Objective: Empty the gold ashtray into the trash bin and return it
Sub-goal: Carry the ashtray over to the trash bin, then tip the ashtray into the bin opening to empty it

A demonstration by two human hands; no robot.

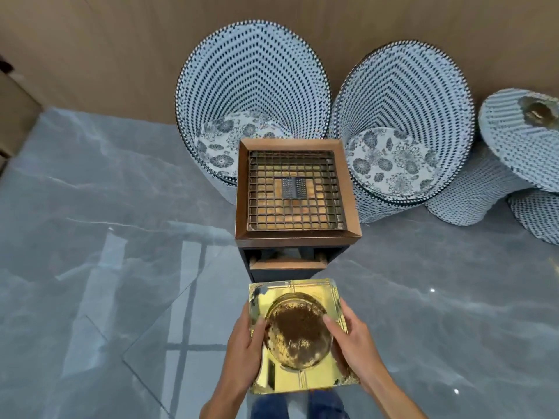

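Observation:
A square gold ashtray (302, 373) with a round bowl of dark brown ash is held level in front of me, just short of the trash bin. My left hand (246, 346) grips its left edge with the thumb on the bowl's rim. My right hand (354, 343) grips the right edge, thumb over the rim. The trash bin (298, 237) is a square copper-coloured stand with a metal grid tray (295, 192) on top and a dark opening in its front, right beyond the ashtray.
Two blue-and-white woven chairs (251, 86) (405, 101) with floral cushions stand against the brown wall behind the bin. A matching woven side table (514, 137) is at the right. Glossy grey marble floor (106, 237) spreads to the left and right.

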